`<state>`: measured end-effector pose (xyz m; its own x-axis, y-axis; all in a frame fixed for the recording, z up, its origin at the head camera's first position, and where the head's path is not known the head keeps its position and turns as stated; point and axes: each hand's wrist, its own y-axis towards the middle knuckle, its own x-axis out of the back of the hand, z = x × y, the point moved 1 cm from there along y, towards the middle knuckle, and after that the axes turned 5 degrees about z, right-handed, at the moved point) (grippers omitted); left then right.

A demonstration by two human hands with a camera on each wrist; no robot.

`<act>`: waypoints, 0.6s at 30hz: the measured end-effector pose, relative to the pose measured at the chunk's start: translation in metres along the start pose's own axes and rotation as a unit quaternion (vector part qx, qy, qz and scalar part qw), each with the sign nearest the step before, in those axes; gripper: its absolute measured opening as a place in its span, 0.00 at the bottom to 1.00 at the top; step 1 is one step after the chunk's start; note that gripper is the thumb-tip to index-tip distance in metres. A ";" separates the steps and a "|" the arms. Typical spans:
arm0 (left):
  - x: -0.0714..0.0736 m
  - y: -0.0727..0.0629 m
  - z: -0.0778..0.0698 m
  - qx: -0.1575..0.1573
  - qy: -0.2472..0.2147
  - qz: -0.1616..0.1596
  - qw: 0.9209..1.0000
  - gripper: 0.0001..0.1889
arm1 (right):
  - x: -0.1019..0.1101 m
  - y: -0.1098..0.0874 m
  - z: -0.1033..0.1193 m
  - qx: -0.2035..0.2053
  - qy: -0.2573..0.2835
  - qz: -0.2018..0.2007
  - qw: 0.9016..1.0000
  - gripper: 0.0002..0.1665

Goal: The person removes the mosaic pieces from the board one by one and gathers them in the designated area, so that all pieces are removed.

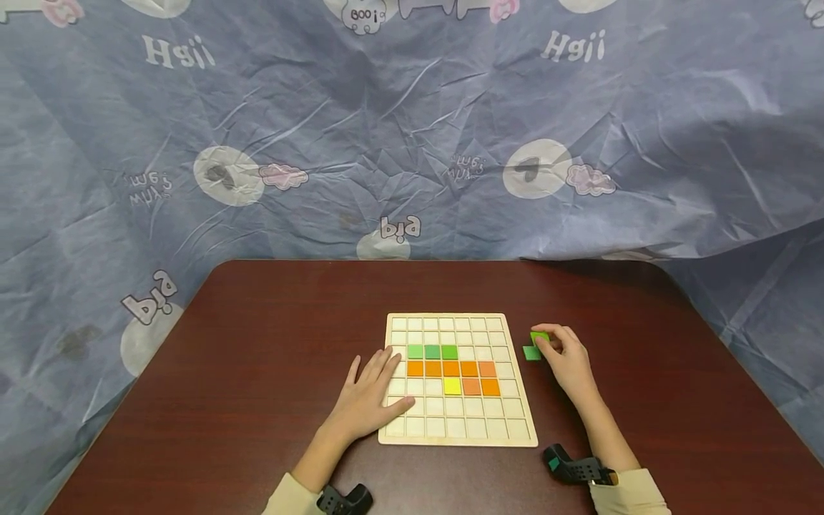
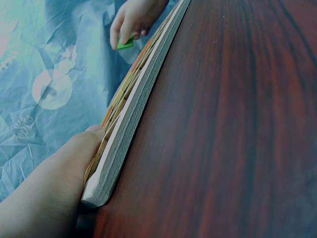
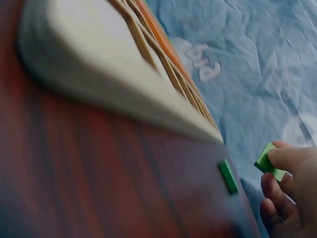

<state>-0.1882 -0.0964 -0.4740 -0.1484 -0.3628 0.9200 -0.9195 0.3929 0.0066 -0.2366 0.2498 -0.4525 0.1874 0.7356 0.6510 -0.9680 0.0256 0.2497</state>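
Note:
A light wooden grid board (image 1: 455, 428) lies on the table, with green, orange and yellow square tiles in some of its cells. My left hand (image 1: 370, 397) rests on the board's left edge, fingers spread and straight. In the left wrist view the thumb (image 2: 74, 153) lies over the rim. To the right of the board, my right hand (image 1: 569, 361) pinches a bright green square tile (image 3: 267, 157) between thumb and fingers, raised above the table. A darker green tile (image 1: 531, 353) lies on the table just beside that hand, in the right wrist view near the board's corner.
The dark brown wooden table (image 1: 257, 343) reaches back to a blue patterned cloth (image 1: 412, 129) that hangs behind it. Each wrist carries a black strap-on camera, the left one (image 1: 345, 500) low in view and the right one (image 1: 576, 466) beside the board's near right corner.

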 end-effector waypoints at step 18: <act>-0.001 0.000 0.000 0.005 0.003 0.005 1.000 0.42 | 0.008 -0.004 -0.018 -0.027 -0.064 0.013 0.997 0.12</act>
<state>-0.1879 -0.0958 -0.4744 -0.1562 -0.3542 0.9220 -0.9217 0.3878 -0.0072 -0.2344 0.2683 -0.4610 0.1786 0.6436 0.7443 -0.9797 0.0460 0.1953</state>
